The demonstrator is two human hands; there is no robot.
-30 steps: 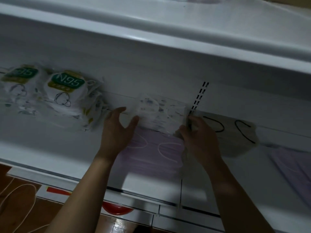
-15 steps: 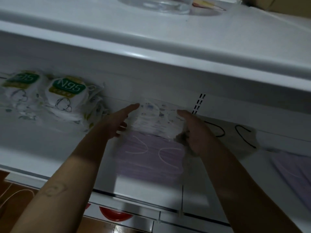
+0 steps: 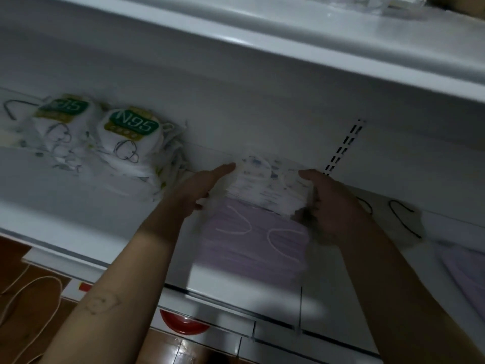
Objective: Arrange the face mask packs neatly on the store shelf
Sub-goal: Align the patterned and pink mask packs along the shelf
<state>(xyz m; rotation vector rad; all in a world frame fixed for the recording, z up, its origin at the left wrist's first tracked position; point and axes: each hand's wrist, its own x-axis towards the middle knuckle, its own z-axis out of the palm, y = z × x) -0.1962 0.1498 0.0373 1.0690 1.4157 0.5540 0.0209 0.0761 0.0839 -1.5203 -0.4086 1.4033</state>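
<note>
Two bare hands frame a printed white face mask pack (image 3: 270,185) at the back of a white store shelf (image 3: 78,206), the left hand (image 3: 202,190) pressed to its left edge and the right hand (image 3: 330,203) to its right edge, fingers fairly wide and flat rather than curled shut. The pack rests on the far edge of a lilac mask pack (image 3: 252,248) lying flat on the shelf. It looks light, soft and slick in its film wrap, likely to buckle or slide if pinched at one corner; holding both short sides, as here, seems the safest grip. Left of the printed pack, two N95 packs (image 3: 131,137) lean against the back wall with open shelf between. Just right of it stands a slotted upright (image 3: 343,145), then a grey pack with black loops (image 3: 401,219). The upper shelf overhangs, limiting lift room.
</note>
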